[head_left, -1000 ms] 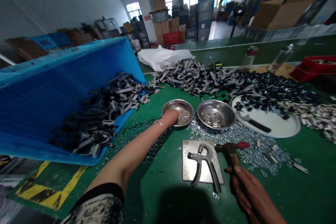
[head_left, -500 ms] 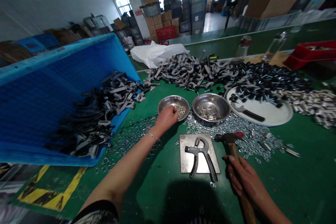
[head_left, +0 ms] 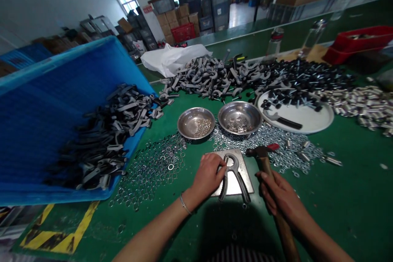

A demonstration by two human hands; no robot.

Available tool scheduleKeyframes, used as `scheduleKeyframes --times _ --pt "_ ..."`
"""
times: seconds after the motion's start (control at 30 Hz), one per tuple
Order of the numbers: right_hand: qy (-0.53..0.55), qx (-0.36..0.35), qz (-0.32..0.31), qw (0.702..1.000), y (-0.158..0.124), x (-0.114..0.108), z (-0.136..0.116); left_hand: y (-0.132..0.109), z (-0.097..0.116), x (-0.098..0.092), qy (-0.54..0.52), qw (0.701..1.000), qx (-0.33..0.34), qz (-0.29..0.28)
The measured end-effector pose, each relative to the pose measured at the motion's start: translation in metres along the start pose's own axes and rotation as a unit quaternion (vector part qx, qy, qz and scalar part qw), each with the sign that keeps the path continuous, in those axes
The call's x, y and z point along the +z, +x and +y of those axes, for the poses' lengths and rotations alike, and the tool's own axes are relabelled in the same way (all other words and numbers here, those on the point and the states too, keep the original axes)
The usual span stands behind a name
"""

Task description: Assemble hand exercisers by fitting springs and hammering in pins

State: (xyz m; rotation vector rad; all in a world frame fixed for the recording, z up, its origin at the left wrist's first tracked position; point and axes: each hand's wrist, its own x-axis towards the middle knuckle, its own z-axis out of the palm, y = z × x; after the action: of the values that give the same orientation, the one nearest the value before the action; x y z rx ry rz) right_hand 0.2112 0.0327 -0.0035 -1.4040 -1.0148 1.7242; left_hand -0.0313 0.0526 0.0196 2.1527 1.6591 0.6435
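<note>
A hand grip exerciser (head_left: pixel 243 185), grey with dark handles and a spring, lies on a square metal plate (head_left: pixel 233 187). My left hand (head_left: pixel 209 174) rests at its left side, fingers pinched together at the exerciser's upper left end. Whatever sits between those fingertips is hidden. My right hand (head_left: pixel 281 192) is wrapped round the wooden handle of a hammer (head_left: pixel 264 159), whose head lies just right of the plate. Beyond the plate stand two steel bowls: the left bowl (head_left: pixel 185 126) contains small brass-coloured pieces, the right bowl (head_left: pixel 223 122) small silvery pins.
Loose metal rings (head_left: pixel 147 172) are scattered over the green table (head_left: pixel 172 221). A blue crate (head_left: pixel 61 102) of grey handles lies tipped at left. Behind are heaped handles (head_left: pixel 211 75), black knobs with screws (head_left: pixel 310 75), a white plate (head_left: pixel 322 123) and springs (head_left: pixel 362 104).
My left hand has moved from the left bowl, toward me and right, to the exerciser on the metal plate. My right hand keeps its hold on the hammer. The view has shifted slightly.
</note>
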Motion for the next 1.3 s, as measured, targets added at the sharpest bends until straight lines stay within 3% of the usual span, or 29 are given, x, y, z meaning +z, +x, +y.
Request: scheduleKeyframes --times 0.3,0.5,0.67,0.9,1.03,1.17,1.3 --pt "-0.013 -0.001 -0.005 1.0 0.004 -0.002 0.004 -0.004 0.005 0.003 0.073 0.995 0.057 0.022" --pt "-0.008 -0.004 0.005 1.0 0.004 -0.001 0.005 -0.014 -0.004 0.005 0.187 0.962 0.198 0.014" --pt "-0.013 -0.02 0.006 1.0 0.003 0.0 0.003 -0.033 -0.013 0.01 0.235 0.94 0.246 0.017" --pt "-0.028 -0.026 0.002 0.999 0.0 0.0 0.007 -0.043 -0.009 0.017 0.276 0.942 0.193 -0.004" --pt "-0.107 -0.049 -0.036 0.992 -0.013 -0.003 -0.007 -0.043 -0.008 0.016 0.284 0.94 0.188 -0.031" --pt "-0.275 -0.09 -0.096 0.952 -0.02 -0.014 -0.033 -0.042 -0.006 0.013 0.258 0.949 0.176 -0.029" --pt "-0.391 -0.111 -0.103 0.908 -0.017 -0.022 -0.049 -0.038 0.0 0.005 0.207 0.969 0.13 -0.035"
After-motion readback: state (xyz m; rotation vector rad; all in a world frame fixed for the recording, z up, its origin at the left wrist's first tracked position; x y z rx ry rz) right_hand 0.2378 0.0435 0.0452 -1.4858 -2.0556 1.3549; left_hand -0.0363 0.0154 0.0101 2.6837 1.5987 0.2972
